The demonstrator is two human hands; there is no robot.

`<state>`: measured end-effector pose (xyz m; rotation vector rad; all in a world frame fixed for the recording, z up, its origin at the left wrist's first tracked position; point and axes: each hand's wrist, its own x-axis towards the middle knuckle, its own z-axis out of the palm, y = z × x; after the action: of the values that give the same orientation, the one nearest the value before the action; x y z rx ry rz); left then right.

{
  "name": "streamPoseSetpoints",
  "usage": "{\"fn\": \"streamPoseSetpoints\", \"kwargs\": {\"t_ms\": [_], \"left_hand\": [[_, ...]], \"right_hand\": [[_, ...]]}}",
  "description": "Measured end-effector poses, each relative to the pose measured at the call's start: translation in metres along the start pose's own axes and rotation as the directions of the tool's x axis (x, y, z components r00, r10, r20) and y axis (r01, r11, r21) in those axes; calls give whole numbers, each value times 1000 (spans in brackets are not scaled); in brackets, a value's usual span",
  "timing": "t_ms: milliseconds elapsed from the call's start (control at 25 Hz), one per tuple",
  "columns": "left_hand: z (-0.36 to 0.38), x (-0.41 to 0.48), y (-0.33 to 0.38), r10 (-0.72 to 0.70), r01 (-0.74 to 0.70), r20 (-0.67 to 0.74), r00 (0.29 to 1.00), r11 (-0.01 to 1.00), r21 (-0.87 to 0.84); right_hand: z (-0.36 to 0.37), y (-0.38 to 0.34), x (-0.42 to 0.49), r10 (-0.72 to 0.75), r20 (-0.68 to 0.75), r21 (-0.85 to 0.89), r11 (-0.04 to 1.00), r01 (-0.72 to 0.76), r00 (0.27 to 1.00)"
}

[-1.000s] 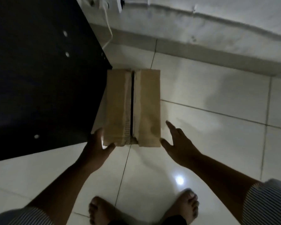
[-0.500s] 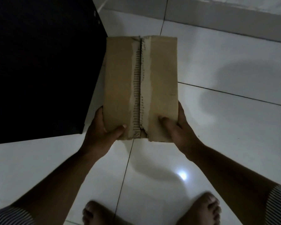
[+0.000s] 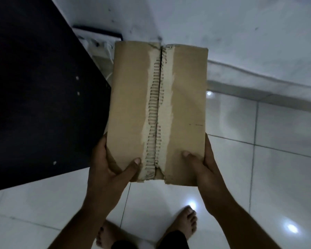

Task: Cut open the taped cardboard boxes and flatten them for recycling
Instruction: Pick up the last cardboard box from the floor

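Observation:
A brown cardboard box [image 3: 131,105] is held up in front of me, off the floor. Its top flaps meet in a middle seam where the paper skin is torn away, showing the corrugated ribs. My left hand [image 3: 108,169] grips the near left corner, thumb on top. At the near right corner, my right hand [image 3: 202,169] holds the box the same way, thumb pressed on the right flap. No cutting tool is in view.
A black piece of furniture [image 3: 39,90] fills the left side, close to the box. White floor tiles [image 3: 276,168] lie below, with a wall [image 3: 241,33] behind. White cables [image 3: 108,49] sit at the wall base. My bare feet [image 3: 185,225] stand below the box.
The box has been picked up from the floor by the furniture and lifted toward me. My right hand went from open beside it to gripping it.

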<state>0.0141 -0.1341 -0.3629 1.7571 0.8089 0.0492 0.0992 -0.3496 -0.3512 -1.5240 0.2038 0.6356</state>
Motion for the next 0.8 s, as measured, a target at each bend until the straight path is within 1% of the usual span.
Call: {"fn": "streamPoseSetpoints", "kwargs": {"t_ms": [80,240,360,440,520,640,720,800], "left_hand": [[-13,-14,57,30,-30,12,999,1000,8],[-40,-56,164,136,-137,24,990,990,31],[-67,-103,244,203,-203,16,979,977,68],[-90,-134,291,253,-252,5,968,964,84],[-114,-158,324,314,-311,-17,949,945,103],[-165,-190,364,377,-365,-91,922,922,127],[-206,-205,375,406,-393,-135,904,912,115],[-252,-217,374,417,-410,-150,897,909,76]], "right_hand": [[-7,-59,-25,-15,-15,-23,1000,15,1000],[-14,-158,-85,-45,-1,-44,998,44,999],[-17,-234,-138,-107,12,-71,992,107,994],[-18,-276,-170,-139,18,-51,989,139,990],[-16,-308,-192,-169,34,-23,985,170,985],[10,-349,-226,-233,88,42,972,231,968],[43,-368,-247,-278,134,79,960,269,951],[83,-376,-263,-289,163,123,955,271,943]]}}
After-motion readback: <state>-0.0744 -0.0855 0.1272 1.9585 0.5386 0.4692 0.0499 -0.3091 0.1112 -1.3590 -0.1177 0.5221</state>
